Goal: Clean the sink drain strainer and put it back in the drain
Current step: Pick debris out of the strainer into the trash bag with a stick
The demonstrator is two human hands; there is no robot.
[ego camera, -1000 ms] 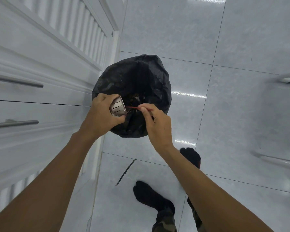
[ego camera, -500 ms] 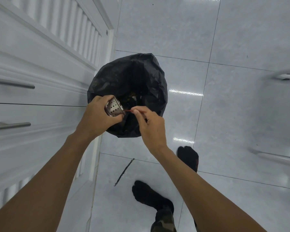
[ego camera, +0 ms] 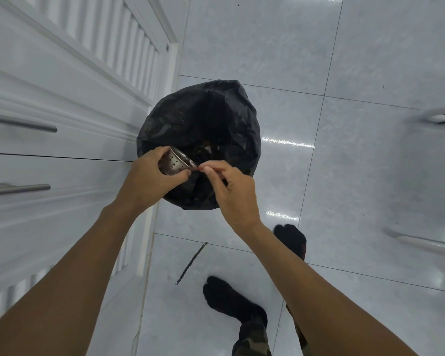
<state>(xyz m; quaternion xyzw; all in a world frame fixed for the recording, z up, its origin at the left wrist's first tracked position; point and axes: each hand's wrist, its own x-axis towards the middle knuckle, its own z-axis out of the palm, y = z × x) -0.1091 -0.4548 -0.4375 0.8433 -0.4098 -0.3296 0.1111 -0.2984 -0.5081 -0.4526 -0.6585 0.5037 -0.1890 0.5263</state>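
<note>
Over bag (ego camera: 216, 111) | left hand (ego camera: 149, 183) grips strainer (ego camera: 174, 163) | right hand (ego camera: 235, 194): red scrap (ego camera: 197, 169), nearer

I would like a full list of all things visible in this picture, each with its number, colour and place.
strainer: one, silver metal with holes, tilted over the bin bag
thin stick: one, reddish, at the strainer's rim
bin bag: one, black, open, on the floor beside the cabinet
cabinet: one, white, left side
drawer handles: two, grey metal bars, on the cabinet
floor tiles: pale grey, glossy
dark strip: one, on the floor near the feet
tube frame: white, right edge
socks: two, black, bottom centre
trousers: camouflage, bottom edge
left hand: grips the strainer
right hand: pinches the thin stick
</note>
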